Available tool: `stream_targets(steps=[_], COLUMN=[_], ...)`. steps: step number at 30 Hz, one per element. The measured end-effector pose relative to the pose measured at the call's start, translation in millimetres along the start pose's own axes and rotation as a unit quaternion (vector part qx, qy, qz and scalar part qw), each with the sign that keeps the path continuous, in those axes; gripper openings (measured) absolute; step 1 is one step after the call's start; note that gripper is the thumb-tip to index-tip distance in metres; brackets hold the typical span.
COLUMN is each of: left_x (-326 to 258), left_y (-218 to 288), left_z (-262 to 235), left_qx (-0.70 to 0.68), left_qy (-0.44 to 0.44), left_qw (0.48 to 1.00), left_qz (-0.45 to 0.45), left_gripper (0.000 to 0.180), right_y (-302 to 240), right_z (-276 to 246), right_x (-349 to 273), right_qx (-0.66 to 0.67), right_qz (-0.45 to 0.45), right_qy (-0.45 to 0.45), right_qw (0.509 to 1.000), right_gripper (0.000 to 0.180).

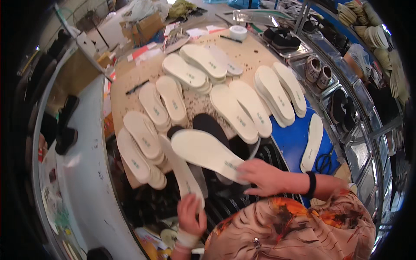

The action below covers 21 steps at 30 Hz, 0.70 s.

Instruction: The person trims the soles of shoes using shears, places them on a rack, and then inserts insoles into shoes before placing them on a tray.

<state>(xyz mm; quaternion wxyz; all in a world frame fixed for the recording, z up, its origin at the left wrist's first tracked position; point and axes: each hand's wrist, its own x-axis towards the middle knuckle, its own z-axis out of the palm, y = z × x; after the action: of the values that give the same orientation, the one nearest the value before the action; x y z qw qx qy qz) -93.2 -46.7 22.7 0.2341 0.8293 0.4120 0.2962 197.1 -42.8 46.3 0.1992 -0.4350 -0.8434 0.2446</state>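
Observation:
My right hand (265,177) grips the heel end of a cream insole (200,147), which is held raised and tilted with its toe end to the left. Lower down, my left hand (190,215) is closed on the heel end of another cream insole (177,168), partly covered by the first. Beneath them are a black sole-shaped piece (211,127) and grey-black pieces, largely hidden. Stacks of cream insoles lie around: one at the left (133,158), one at the back (203,60), one to the right (232,112). Each insole bears a small dark print near its heel.
The wooden table (125,93) carries a black pen (137,87) and a white tape roll (238,32). On a blue surface (286,141) at the right lie a single insole (312,143) and black scissors (323,163). A metal rack (366,125) with shoes stands beyond.

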Motion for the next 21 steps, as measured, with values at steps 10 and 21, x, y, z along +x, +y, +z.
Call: stream_targets(steps=[10, 21], left_x=[82.6, 6.4], left_y=[-25.2, 2.3], left_z=[21.0, -58.4], left_qx=[0.099, -0.263], left_qy=[-0.046, 0.006], left_qw=[0.96, 0.917], left_qz=[-0.258, -0.299], left_gripper=[0.077, 0.013], right_y=[-26.5, -41.1], right_z=[38.9, -40.1], right_x=[60.0, -14.9], right_qx=[-0.163, 0.478], right_qz=[0.206, 0.403], right_qy=[0.106, 0.017], right_qw=[0.959, 0.78], right_gripper=[0.069, 0.019])
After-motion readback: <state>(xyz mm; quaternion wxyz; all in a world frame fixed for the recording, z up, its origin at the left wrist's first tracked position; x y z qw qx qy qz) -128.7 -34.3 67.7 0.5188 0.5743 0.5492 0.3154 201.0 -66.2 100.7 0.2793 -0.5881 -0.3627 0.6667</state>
